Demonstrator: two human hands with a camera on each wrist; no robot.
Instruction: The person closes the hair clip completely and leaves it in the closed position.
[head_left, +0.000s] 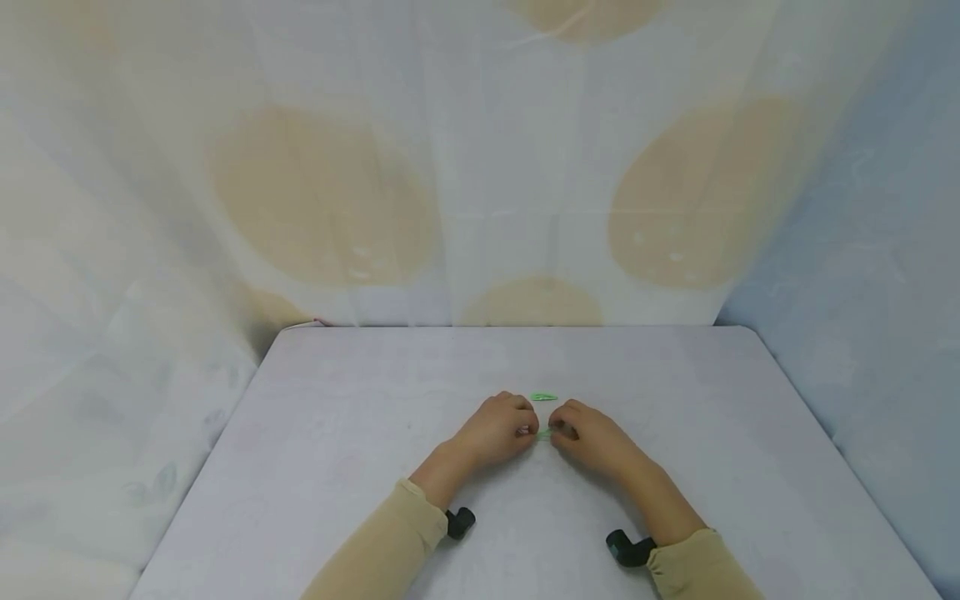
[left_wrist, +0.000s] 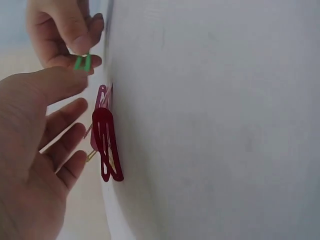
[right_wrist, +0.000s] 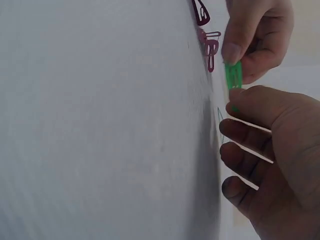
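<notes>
Green hair clip [head_left: 544, 434] is being pinched at its two ends between left hand [head_left: 498, 430] and right hand [head_left: 592, 437], just above the table [head_left: 337, 450]; another green clip [head_left: 543, 397] is lying just beyond the grip

Green clip [right_wrist: 233, 75], dark red clips [left_wrist: 106, 145], white table [head_left: 337, 433], beige-spotted curtain [head_left: 322, 200].

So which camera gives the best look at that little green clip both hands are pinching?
The right wrist view: the green clip is large and sharp between the fingertips of both hands. The left wrist view shows only a short green bit between the fingertips. In the head view it is a tiny speck between the left hand and right hand.
</notes>
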